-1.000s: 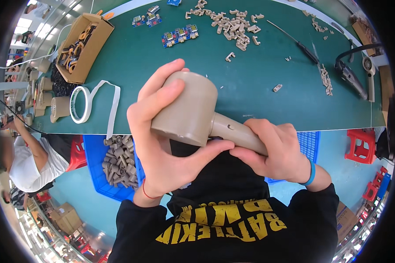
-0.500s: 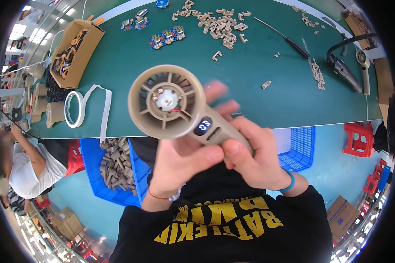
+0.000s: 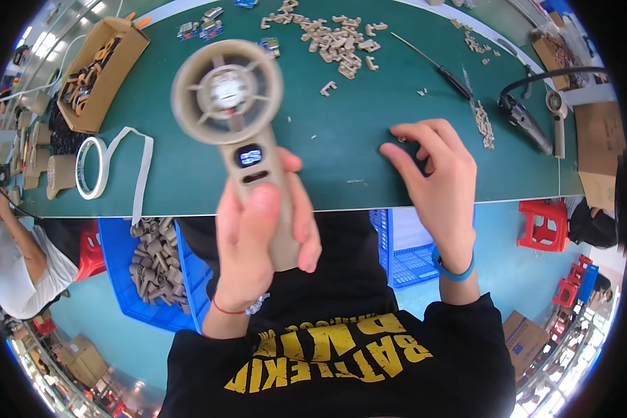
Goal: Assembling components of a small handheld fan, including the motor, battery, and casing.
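Observation:
A beige handheld fan (image 3: 228, 94) stands nearly upright in my left hand (image 3: 258, 230), whose fingers wrap round its handle. The thumb lies on the handle's front, just below a slot and a small lit display (image 3: 248, 155). Inside the round head the blades look smeared, as if turning. Over the green table my right hand (image 3: 439, 164) is open, thumb and forefinger apart. Between those fingertips a small beige piece (image 3: 402, 139) shows in part on the tabletop.
Several beige clips (image 3: 338, 45) lie in a heap at the back. A screwdriver (image 3: 455, 82) and a dark corded tool (image 3: 526, 122) are at right, a tape roll (image 3: 93, 167) and cardboard box (image 3: 122, 76) at left. Below stands a blue crate (image 3: 129, 285) of beige parts.
My right hand has let go of the fan and moved right, over the table. In my left hand the fan has turned more upright and shifted up and left. Its blades now look blurred.

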{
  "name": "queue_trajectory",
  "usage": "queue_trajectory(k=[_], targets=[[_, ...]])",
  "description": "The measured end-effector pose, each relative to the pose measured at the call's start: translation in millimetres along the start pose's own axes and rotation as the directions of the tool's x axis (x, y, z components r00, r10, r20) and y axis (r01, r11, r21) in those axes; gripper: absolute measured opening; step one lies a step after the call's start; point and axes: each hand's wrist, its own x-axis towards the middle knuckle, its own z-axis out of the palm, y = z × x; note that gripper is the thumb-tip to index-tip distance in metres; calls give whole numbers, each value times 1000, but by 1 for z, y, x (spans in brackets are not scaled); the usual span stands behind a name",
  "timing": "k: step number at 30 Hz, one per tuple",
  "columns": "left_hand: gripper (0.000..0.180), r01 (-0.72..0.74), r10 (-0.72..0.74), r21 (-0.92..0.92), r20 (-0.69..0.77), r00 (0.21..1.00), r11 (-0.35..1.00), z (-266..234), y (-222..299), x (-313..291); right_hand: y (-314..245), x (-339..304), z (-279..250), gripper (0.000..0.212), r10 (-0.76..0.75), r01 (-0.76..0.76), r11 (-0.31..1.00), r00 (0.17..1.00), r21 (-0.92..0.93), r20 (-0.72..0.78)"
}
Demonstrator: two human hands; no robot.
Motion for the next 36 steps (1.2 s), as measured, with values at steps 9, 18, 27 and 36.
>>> queue_trajectory(k=[9,18,27,36], targets=[[31,51,-55,56,75,996,997,-3,-4,26,11,7,-4,21,142,-200,842,978,501,152],[27,107,-109,25,73,991,994,-7,-5,29,0,-2,4,29,47,-408,108,913,906,405],[36,144,-140,-38,94,986,989,-5,-7,29,-38,8,25,20,-64,-219,283,967,934,246],[54,-53,56,-25,171,984,998,-12,-21,27,-54,14,25,17,19,-364,394,921,844,389]])
